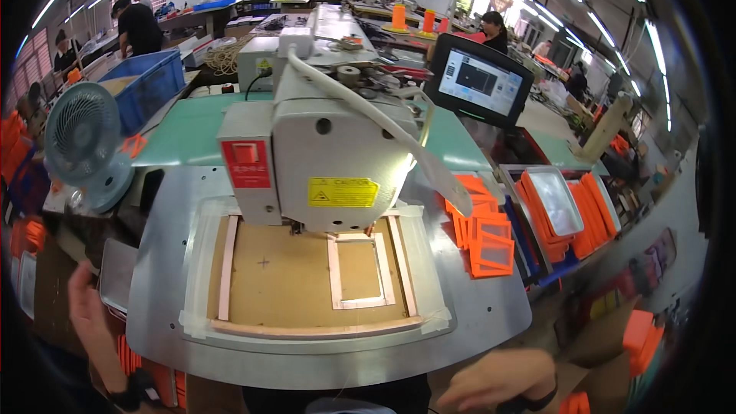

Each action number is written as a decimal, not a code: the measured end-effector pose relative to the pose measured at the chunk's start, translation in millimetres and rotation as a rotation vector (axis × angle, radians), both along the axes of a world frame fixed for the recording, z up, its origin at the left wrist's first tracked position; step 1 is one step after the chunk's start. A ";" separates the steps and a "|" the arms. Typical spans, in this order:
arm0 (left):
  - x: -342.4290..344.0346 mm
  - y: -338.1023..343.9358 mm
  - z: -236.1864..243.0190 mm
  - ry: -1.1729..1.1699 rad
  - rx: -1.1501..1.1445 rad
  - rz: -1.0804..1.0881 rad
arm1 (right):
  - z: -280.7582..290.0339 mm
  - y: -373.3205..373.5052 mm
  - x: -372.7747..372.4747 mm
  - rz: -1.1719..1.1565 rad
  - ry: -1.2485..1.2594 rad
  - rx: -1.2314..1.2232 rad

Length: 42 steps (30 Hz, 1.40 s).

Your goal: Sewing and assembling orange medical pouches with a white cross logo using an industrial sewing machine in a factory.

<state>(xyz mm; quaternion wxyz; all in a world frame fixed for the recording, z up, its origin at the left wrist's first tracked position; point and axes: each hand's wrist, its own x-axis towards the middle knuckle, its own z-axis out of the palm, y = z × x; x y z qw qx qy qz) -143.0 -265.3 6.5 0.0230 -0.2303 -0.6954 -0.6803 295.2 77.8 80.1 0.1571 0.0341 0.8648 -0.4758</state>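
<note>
My left hand [86, 303] is raised at the left, beside a grey metal tray [119, 264]. Slightly blurred, its fingers point upward and no object shows in them. Down at the lower right is my right hand [502, 376], in front of the machine's metal plate [322, 364]; its fingers are loosely bent and apart, with nothing visible in them. Between the hands lies a brown template board [291, 276] with pale strips along its edges. On its right part sits a pale rectangular frame [387, 280], under the head of a grey industrial sewing machine [337, 153].
Orange-edged clear pockets [491, 249] lie on the plate's right side. Beyond them stand trays of orange pieces [548, 215]. A monitor [479, 80] is mounted at the far right; a fan [84, 134] and a blue crate [146, 84] stand left. Several people work farther back.
</note>
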 end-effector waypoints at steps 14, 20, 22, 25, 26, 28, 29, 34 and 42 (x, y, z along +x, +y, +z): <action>106.8 243.0 2.6 1.016 -1.126 -1.188 | -65.2 143.0 54.8 -1.027 0.284 0.825; 57.0 235.4 21.8 1.107 -1.292 -0.680 | -68.7 154.1 60.8 -1.018 0.149 0.691; 34.7 222.4 19.7 1.127 -1.272 -0.640 | -67.1 154.4 55.0 -1.033 0.198 0.684; 36.0 217.9 19.4 1.005 -1.122 -0.748 | -76.5 159.7 52.1 -1.043 0.438 0.707; 46.2 219.3 23.3 0.941 -1.047 -0.805 | -71.6 159.6 53.7 -1.127 0.374 0.547; 73.9 229.1 24.8 0.952 -0.924 -1.025 | -63.4 165.2 76.8 -1.055 0.419 0.429; 86.9 231.5 24.4 0.972 -0.947 -1.069 | -51.3 158.9 68.6 -1.103 0.359 0.245; 84.1 231.0 10.2 1.045 -1.067 -1.001 | -0.7 141.8 16.8 -0.844 0.427 -0.117; 75.5 227.6 14.5 1.014 -1.084 -0.962 | -4.1 143.8 -119.6 -0.434 -0.076 -0.083</action>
